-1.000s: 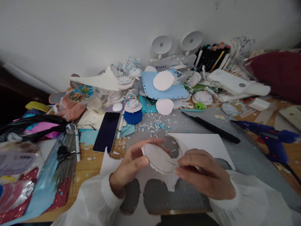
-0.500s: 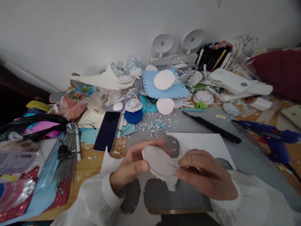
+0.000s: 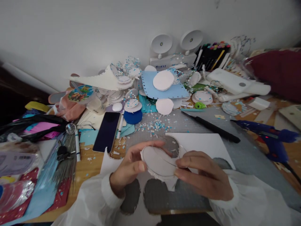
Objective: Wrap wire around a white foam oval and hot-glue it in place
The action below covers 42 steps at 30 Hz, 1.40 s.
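A white round paper piece [image 3: 158,161] with a ragged edge is held tilted above the cutting mat. My left hand [image 3: 131,166] grips its left side, thumb in front and fingers behind. At its right edge, my right hand [image 3: 202,172] pinches a thin wire [image 3: 168,161] that curves across the paper's face and loops round by the fingertips. A torn flap hangs from the paper's lower edge. Beneath both hands lies a white sheet [image 3: 202,144] with several round holes cut out, the grey mat [image 3: 174,196] showing through.
A craft knife [image 3: 213,128] and a blue hot glue gun [image 3: 270,135] lie to the right. A phone [image 3: 107,131] and a marker [image 3: 120,125] are at left. Small blue and white bits [image 3: 154,125] are scattered ahead. Behind them, paper flowers and discs crowd round a blue card [image 3: 150,89].
My right hand has shifted slightly left with the wire, closer to the paper's face. The left hand keeps nearly the same hold, and the whole view has moved a little.
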### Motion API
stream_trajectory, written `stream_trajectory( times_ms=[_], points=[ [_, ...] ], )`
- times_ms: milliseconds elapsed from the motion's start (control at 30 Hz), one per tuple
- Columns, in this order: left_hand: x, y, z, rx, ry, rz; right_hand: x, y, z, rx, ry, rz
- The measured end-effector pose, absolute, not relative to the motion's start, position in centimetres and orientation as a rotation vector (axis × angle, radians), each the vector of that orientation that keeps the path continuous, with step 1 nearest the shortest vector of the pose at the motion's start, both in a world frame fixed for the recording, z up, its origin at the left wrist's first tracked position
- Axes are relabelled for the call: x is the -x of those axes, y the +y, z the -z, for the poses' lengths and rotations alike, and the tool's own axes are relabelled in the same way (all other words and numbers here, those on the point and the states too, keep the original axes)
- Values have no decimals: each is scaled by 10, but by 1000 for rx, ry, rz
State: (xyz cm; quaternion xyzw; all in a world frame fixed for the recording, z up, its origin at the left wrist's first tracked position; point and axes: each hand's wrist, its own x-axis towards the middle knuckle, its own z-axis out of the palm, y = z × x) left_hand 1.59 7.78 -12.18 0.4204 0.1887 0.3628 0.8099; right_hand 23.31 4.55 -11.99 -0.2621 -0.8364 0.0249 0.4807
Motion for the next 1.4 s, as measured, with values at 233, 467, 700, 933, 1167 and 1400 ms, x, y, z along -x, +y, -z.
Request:
stream_trajectory(
  times_ms=[233, 467, 700, 933, 1167, 1400],
  points=[
    [-15, 77, 121, -908, 386, -745, -232, 48, 112, 680, -1994, -6],
    [-15, 75, 121, -913, 397, -697, -236, 44, 126, 666, -1980, -21],
    [-15, 77, 127, -904, 518, -812, -231, 45, 121, 692, -1909, 0],
    [-10, 72, 135, -848, 544, -632, -221, 49, 115, 712, -1843, -43],
    [-13, 73, 131, -815, 644, -681, -225, 49, 122, 770, -1886, 91],
    [-17, 76, 125, -793, 689, -778, -228, 49, 131, 866, -1699, -673]
  ],
)
